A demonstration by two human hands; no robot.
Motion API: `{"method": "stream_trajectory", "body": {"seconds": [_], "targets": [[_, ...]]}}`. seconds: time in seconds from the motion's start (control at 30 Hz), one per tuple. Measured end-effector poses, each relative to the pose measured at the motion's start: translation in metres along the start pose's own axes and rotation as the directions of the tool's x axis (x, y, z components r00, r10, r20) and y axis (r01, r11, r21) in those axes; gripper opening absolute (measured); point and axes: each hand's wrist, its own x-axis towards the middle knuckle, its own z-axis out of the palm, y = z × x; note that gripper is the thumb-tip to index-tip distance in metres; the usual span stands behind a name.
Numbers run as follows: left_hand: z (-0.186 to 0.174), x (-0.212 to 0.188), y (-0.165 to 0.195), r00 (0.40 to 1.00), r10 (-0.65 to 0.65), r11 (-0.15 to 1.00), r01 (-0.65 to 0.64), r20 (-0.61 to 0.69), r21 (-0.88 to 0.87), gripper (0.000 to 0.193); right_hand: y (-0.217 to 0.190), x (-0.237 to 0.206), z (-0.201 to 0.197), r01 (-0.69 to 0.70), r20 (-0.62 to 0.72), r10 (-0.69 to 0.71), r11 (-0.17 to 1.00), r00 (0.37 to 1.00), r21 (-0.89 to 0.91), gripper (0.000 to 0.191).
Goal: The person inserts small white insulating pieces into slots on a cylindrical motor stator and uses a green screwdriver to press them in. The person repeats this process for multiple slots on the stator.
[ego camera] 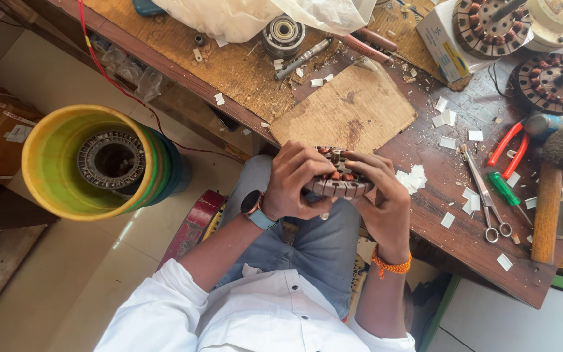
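Both my hands grip a round motor stator [337, 181] with copper windings and a grey laminated rim, held over my lap at the workbench edge. My left hand [294, 181], with a watch on the wrist, wraps its left side, fingers curled over the top. My right hand [382, 192], an orange thread band at the wrist, clasps the right side with fingertips on the windings. Much of the stator is hidden by my fingers.
A cardboard sheet [345, 109] lies on the wooden bench [242, 72] just beyond my hands. Scissors [487, 203], screwdrivers [505, 193], red-handled pliers [511, 145], a hammer [548, 195] and two more stators [552, 81] sit right. A yellow bucket [53, 160] holding a stator stands left.
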Motion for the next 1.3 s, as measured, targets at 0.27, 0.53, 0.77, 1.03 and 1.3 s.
{"method": "stream_trajectory", "body": {"seconds": [0.27,0.53,0.77,1.03,1.3], "targets": [[0.006,-0.009,-0.013,0.991,0.129,0.981,-0.134,0.045,0.141,0.051,0.008,-0.004,-0.005,-0.042,0.105,0.050,0.997,0.993,-0.072,0.074],[0.007,-0.004,0.000,0.997,-0.081,0.983,0.081,-0.005,0.162,0.042,-0.001,0.013,-0.002,0.003,0.102,0.014,0.986,0.995,-0.166,0.063],[0.007,-0.002,0.003,0.983,-0.167,0.980,0.174,-0.074,0.101,0.043,-0.011,0.024,-0.001,-0.045,0.093,0.061,0.986,0.994,-0.163,0.061],[0.010,-0.007,-0.020,0.990,-0.133,0.984,0.126,0.052,0.125,0.046,0.003,0.022,-0.014,0.029,0.038,-0.022,0.978,0.999,-0.205,0.058],[0.022,0.047,-0.029,0.985,-0.175,0.949,0.165,0.013,0.270,0.041,0.042,-0.019,-0.092,-0.215,-0.203,0.119,0.801,0.972,-0.558,0.041]]}}
